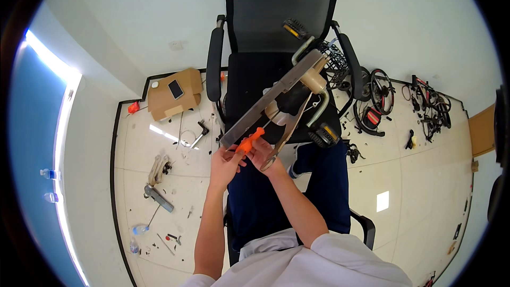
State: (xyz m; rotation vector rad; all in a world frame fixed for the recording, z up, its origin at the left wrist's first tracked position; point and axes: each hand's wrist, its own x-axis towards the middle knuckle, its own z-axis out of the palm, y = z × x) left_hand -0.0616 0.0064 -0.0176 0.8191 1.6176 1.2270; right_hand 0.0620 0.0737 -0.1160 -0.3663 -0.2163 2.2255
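An orange-handled screwdriver [249,141] points up and away from me, its shaft reaching toward the middle of a bicycle frame part. My left hand [226,166] is closed round the lower end of its handle. Close beside it, my right hand [261,155] has curled fingers at the same handle, partly hidden by a frame tube crossing over it. The frame part [313,81] leans on a black chair seat [247,72], with a long flat grey guard [271,98] running along it. Two cranks carry black pedals with yellow reflectors, one pedal [325,135] near my knee, the other [295,28] by the backrest.
On the left floor lie a flattened cardboard box [162,103] with a phone [175,89], a grey tool-like part [159,198], plastic bottles and small scattered parts. Bicycle wheels [382,91] and a dark frame [431,101] lie at the right. Chair armrests [215,64] flank the work.
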